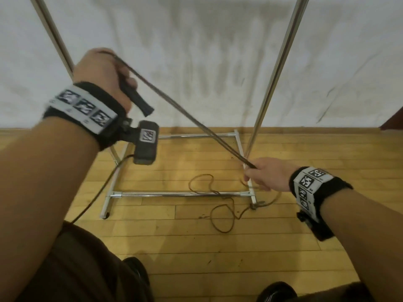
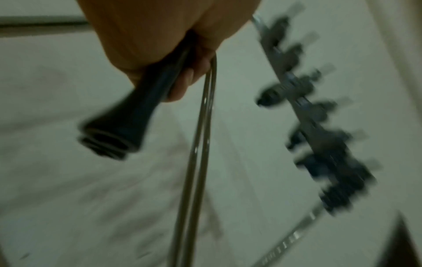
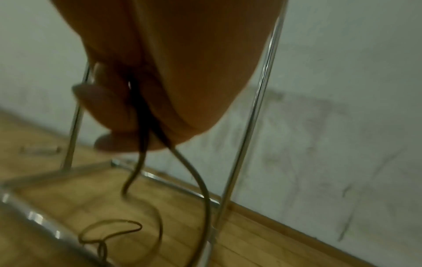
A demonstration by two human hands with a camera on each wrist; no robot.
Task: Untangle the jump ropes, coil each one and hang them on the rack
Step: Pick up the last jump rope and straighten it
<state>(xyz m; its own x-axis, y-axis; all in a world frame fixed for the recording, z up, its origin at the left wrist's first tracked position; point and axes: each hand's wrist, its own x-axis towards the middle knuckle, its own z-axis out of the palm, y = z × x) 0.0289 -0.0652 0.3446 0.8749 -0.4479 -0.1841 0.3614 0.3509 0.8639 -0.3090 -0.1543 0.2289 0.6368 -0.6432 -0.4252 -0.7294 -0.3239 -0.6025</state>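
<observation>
My left hand [image 1: 104, 73] is raised and grips the black handle [image 1: 136, 98] of a jump rope. Two thin dark rope strands [image 1: 189, 118] run taut and diagonally down to my right hand [image 1: 263, 174], which pinches them low beside the rack's right upright [image 1: 277, 68]. In the left wrist view the fingers curl round the handle [image 2: 128, 119] with the strands [image 2: 200, 144] beside it. In the right wrist view the strands [image 3: 146, 112] pass between the fingers and hang to the floor. Loose loops of rope [image 1: 222, 216] lie on the floor across the rack's base bar [image 1: 174, 194].
The chrome rack stands against a white wall [image 1: 196, 51] on a wooden floor [image 1: 196, 247]. Its hook bar [image 2: 308, 117] shows blurred in the left wrist view. A black camera cable [image 1: 102, 190] hangs from my left wrist. My legs and shoes [image 1: 277, 290] are at the bottom.
</observation>
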